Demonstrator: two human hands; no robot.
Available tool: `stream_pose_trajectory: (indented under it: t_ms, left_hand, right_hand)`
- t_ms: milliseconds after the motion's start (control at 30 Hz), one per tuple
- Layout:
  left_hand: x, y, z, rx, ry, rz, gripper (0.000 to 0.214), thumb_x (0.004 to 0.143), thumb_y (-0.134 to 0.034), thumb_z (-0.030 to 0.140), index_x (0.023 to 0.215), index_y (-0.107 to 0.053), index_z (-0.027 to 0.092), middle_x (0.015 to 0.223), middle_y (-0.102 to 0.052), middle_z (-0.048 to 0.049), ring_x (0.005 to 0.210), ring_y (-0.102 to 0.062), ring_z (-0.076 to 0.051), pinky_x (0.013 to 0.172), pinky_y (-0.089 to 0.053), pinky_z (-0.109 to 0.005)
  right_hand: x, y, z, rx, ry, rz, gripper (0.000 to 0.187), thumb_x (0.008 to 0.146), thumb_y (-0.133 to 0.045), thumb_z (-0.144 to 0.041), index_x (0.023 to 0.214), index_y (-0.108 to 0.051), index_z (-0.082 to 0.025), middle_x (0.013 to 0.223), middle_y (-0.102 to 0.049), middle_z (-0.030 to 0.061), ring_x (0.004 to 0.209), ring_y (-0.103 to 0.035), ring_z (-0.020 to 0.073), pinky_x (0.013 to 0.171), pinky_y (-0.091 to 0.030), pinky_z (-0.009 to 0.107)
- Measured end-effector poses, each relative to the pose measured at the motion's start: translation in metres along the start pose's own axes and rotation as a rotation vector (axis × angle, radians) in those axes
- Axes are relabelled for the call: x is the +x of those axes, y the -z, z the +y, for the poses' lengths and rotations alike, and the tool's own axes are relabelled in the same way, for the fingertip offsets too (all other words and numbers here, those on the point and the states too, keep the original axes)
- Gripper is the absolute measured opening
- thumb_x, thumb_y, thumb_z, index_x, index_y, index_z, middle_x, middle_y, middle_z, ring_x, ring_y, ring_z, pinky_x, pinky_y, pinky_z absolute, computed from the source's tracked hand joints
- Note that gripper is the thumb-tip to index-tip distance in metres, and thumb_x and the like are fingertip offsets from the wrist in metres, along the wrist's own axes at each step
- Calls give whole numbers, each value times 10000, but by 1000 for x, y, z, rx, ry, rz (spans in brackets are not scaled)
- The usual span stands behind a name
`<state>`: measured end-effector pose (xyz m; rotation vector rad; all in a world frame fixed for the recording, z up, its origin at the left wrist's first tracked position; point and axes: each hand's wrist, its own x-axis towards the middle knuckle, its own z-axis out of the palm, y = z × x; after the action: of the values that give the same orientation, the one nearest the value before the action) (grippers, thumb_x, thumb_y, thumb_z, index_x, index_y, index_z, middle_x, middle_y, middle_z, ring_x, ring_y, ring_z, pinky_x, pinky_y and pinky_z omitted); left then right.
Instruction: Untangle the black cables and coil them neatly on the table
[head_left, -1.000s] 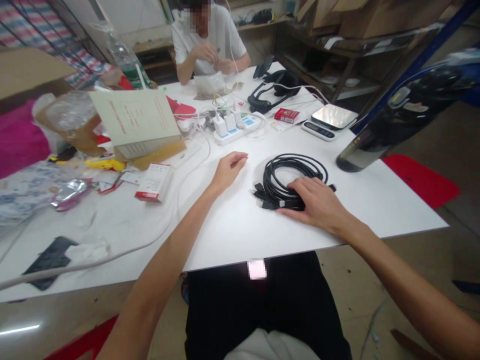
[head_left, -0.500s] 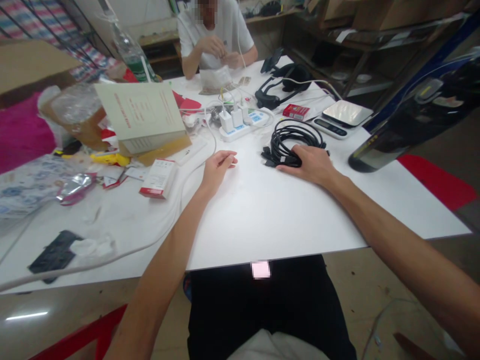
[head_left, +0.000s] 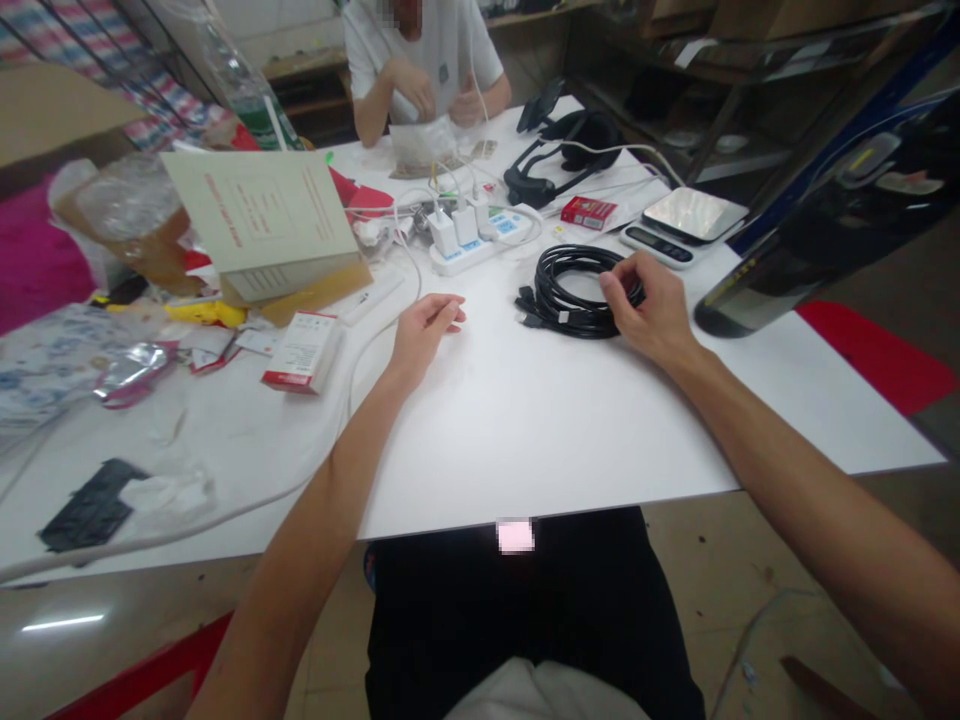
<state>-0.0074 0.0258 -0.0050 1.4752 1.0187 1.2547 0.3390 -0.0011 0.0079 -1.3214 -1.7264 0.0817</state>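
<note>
A coil of black cable [head_left: 568, 319] lies flat on the white table [head_left: 525, 420], its plug ends bunched at the left side. My right hand [head_left: 652, 305] is at the coil's right edge, thumb toward the ring's middle and fingers curled round the outer side. Part of the coil shows between thumb and forefinger; the other fingertips are hidden. To the left of the coil, apart from it, my left hand [head_left: 426, 335] rests on the table, holding nothing, with its fingers loosely bent and slightly apart.
Behind the coil stand a power strip [head_left: 469, 258] with white chargers, a red box [head_left: 589, 212], a digital scale [head_left: 686, 225] and a black headset [head_left: 559, 160]. A dark bottle-like object [head_left: 810, 230] leans at right. Clutter and a white-red box [head_left: 301, 350] fill the left. Another person [head_left: 427, 75] sits opposite.
My right hand has shifted from lying over the coil's front to its right edge, thumb now raised. The coil looks almost unmoved. My left hand stays where it was. The view has shifted slightly.
</note>
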Motion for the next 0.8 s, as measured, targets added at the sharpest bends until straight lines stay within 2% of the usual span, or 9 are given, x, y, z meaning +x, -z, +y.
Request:
stream_pose_trajectory:
  t_ms: [100, 200, 333, 533, 800]
  left_hand:
    - [1, 0, -1, -35, 4, 20, 294, 844, -840, 457, 972, -764, 204, 874, -738, -28, 830, -692, -152, 751, -575, -266]
    - [3, 0, -3, -71, 5, 44, 303, 780, -901, 425, 880, -726, 199, 819, -709, -5, 745, -655, -129, 721, -571, -259]
    - [3, 1, -4, -104, 12, 42, 290, 757, -918, 382, 850, -721, 190, 807, -695, 0, 723, -635, -117, 734, -579, -263]
    - [3, 1, -5, -138, 18, 45, 271, 714, -926, 328, 866, -752, 186, 844, -715, -12, 799, -663, -135, 774, -596, -282]
    - [3, 3, -7, -106, 13, 47, 272, 673, -915, 257, 893, -770, 191, 863, -745, -23, 824, -680, -148, 818, -576, -298]
  right_hand:
    - [1, 4, 4, 45, -27, 119, 365, 1019, -568, -626, 969, -651, -273, 868, -642, 72, 810, -631, 259, 778, -531, 458]
    - [2, 5, 9, 68, -41, 172, 356, 989, -613, -637, 1010, -660, -284, 904, -669, 79, 826, -652, 268, 771, -567, 466]
    - [3, 4, 12, 103, -30, 180, 268, 979, -652, -558, 1027, -671, -295, 981, -685, 88, 920, -671, 281, 811, -593, 468]
    - [6, 4, 12, 163, 30, 188, 86, 932, -693, -344, 884, -655, -284, 1001, -650, 64, 953, -639, 255, 761, -593, 431]
    - [8, 4, 17, 171, 12, 191, 93, 865, -672, -197, 840, -649, -283, 930, -669, 44, 912, -662, 251, 773, -585, 440]
